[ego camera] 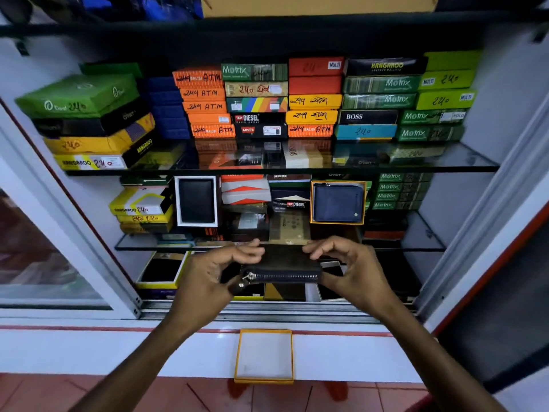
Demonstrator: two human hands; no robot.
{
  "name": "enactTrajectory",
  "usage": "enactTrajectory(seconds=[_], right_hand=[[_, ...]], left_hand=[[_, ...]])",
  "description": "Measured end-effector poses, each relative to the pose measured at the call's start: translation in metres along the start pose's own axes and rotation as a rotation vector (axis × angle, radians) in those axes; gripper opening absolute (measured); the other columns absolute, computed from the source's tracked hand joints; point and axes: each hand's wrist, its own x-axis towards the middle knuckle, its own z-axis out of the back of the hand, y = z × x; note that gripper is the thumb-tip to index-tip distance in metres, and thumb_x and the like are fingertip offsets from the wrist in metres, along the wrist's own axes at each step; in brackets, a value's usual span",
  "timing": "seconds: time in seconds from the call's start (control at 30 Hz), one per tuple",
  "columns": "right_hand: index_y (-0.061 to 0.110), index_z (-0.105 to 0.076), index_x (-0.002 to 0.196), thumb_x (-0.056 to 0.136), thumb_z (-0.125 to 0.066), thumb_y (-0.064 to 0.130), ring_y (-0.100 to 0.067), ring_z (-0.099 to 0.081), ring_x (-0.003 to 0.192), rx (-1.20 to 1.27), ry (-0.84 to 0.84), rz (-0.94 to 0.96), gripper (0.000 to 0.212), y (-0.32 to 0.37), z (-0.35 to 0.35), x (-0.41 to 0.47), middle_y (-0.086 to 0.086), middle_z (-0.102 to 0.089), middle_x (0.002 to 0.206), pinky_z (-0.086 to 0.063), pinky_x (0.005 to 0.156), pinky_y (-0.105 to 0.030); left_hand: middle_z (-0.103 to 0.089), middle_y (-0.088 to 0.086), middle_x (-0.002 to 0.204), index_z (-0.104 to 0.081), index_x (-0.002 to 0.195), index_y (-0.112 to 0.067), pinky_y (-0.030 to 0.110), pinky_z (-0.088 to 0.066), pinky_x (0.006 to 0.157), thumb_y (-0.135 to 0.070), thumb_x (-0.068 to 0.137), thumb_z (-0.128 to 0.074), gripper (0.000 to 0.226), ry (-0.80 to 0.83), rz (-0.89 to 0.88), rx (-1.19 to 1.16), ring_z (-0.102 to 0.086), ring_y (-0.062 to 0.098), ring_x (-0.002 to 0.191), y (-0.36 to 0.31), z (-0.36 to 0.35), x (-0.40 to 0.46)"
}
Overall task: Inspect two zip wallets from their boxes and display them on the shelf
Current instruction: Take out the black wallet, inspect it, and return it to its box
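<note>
I hold a black zip wallet (282, 267) flat between both hands, in front of the cabinet's lower shelves. Its zipped edge faces me, with the metal pull at the left end. My left hand (208, 272) grips the left end near the pull. My right hand (350, 269) grips the right end, thumb underneath and fingers curled over the top. An empty yellow-rimmed box (264, 355) with a white inside lies open on the white ledge below my hands. A navy zip wallet (338, 203) stands upright in its yellow-rimmed box on the middle glass shelf (421, 233), to the right.
A black wallet in a white box (196, 201) stands on the middle shelf at left. Stacks of coloured wallet boxes (255, 99) fill the upper glass shelf and the back of the middle one. More boxes lie on the bottom shelf (162, 270). An open sliding glass door (59, 233) stands at left.
</note>
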Motion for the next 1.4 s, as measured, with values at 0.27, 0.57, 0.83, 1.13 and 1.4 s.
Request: enactTrajectory(seconds=[0.27, 0.57, 0.83, 1.13, 1.4], right_hand=[[0.014, -0.077, 0.083, 0.07, -0.077, -0.007, -0.009, -0.068, 0.111, -0.225, -0.128, 0.183, 0.025, -0.016, -0.027, -0.024, 0.007, -0.077, 0.104, -0.054, 0.094, -0.024], [0.039, -0.074, 0.094, 0.067, -0.09, 0.013, 0.011, -0.071, 0.07, -0.036, -0.007, -0.647, 0.041, -0.062, -0.08, -0.069, 0.021, -0.074, 0.079, -0.052, 0.06, -0.005], [-0.004, -0.075, 0.073, 0.074, -0.08, 0.015, -0.028, -0.075, 0.08, -0.22, 0.062, -0.897, 0.02, -0.102, -0.129, -0.098, -0.021, -0.076, 0.078, -0.055, 0.074, -0.038], [0.014, -0.067, 0.091, 0.075, -0.084, 0.011, -0.031, -0.071, 0.102, -0.165, -0.033, -1.028, 0.024, -0.112, -0.144, -0.108, -0.015, -0.073, 0.108, -0.058, 0.09, -0.04], [0.001, -0.071, 0.097, 0.076, -0.081, 0.003, -0.033, -0.074, 0.076, 0.008, -0.145, -1.026, 0.023, -0.086, -0.112, -0.086, -0.016, -0.075, 0.097, -0.064, 0.069, -0.049]], left_hand=[[-0.076, 0.01, 0.111, -0.076, 0.084, 0.003, 0.039, -0.053, 0.1, -0.018, 0.082, -0.074, 0.021, -0.107, -0.144, 0.137, -0.065, 0.027, 0.12, 0.031, -0.004, -0.031], [-0.079, 0.006, 0.097, -0.072, 0.106, -0.018, 0.041, -0.061, 0.081, -0.008, 0.064, -0.089, 0.046, -0.299, 0.692, 0.009, -0.075, 0.025, 0.092, 0.102, -0.02, -0.079], [-0.079, 0.012, 0.097, -0.077, 0.095, -0.004, 0.031, -0.055, 0.089, -0.017, 0.072, -0.085, 0.028, -0.243, 0.902, 0.31, -0.073, 0.022, 0.089, 0.15, -0.049, -0.113], [-0.071, 0.017, 0.115, -0.062, 0.111, 0.0, 0.039, -0.054, 0.095, -0.017, 0.078, -0.079, 0.041, -0.15, 0.977, 0.385, -0.066, 0.033, 0.109, 0.163, -0.066, -0.123], [-0.076, 0.01, 0.106, -0.076, 0.103, -0.007, 0.039, -0.054, 0.094, -0.01, 0.074, -0.08, 0.029, -0.281, 0.976, 0.292, -0.069, 0.027, 0.103, 0.125, -0.047, -0.096]])
